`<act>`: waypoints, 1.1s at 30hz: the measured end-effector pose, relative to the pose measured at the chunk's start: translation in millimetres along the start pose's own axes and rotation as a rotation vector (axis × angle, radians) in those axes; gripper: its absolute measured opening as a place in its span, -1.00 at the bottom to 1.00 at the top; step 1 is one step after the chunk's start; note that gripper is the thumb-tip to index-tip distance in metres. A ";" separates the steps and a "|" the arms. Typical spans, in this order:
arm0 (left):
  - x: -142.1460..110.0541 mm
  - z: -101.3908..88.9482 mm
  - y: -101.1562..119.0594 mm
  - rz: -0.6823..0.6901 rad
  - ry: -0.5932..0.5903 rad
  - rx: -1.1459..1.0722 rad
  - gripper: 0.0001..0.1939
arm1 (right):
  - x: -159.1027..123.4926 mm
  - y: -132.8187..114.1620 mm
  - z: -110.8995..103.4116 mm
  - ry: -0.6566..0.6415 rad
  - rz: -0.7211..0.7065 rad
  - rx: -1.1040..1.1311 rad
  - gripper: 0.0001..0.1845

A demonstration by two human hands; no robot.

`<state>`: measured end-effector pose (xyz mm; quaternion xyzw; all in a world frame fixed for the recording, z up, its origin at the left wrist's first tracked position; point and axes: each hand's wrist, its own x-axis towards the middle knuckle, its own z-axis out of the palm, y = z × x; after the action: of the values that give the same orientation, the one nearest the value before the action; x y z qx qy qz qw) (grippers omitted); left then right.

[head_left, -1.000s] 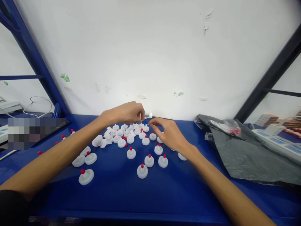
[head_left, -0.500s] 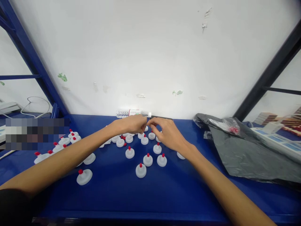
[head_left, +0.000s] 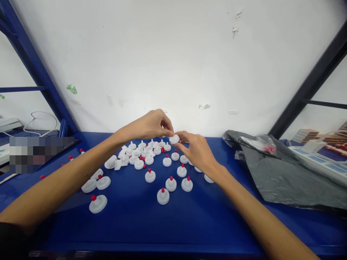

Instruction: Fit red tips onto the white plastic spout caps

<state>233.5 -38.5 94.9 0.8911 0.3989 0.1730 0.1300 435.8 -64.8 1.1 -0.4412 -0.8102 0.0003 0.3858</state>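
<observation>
A round white spouted lid [head_left: 174,139] is raised above the far part of the blue table. The thumb and fingers of my left hand [head_left: 157,124] pinch it from the upper left. From the right, the fingertips of my right hand [head_left: 195,147] close on the same lid; part of them is hidden behind it. Below my left hand lies a pile of similar white lids [head_left: 133,159] without red tips, with small red caps [head_left: 144,166] scattered among them. Nearer to me, several white lids with red caps on their spouts [head_left: 163,196] stand apart on the table.
More red-capped lids [head_left: 98,204] sit to the left, some behind my left forearm. A grey plastic bag [head_left: 282,177] covers the table's right side, with a clear bag of red pieces [head_left: 268,148] on it. The white wall [head_left: 173,65] borders the back.
My left hand dipped toward the pile beside my right hand, then rose. A white spouted lid now shows between both hands. The bottle at the wall is now mostly covered by my left hand.
</observation>
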 end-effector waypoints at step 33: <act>-11.7 68.5 11.4 0.103 -0.354 0.344 -0.85 | 2.7 7.8 -3.3 -0.105 -0.099 -0.165 -0.72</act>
<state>262.0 -61.1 34.7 0.9356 0.3477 -0.0496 0.0352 442.7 -59.3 2.5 -0.4304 -0.8474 -0.0625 0.3046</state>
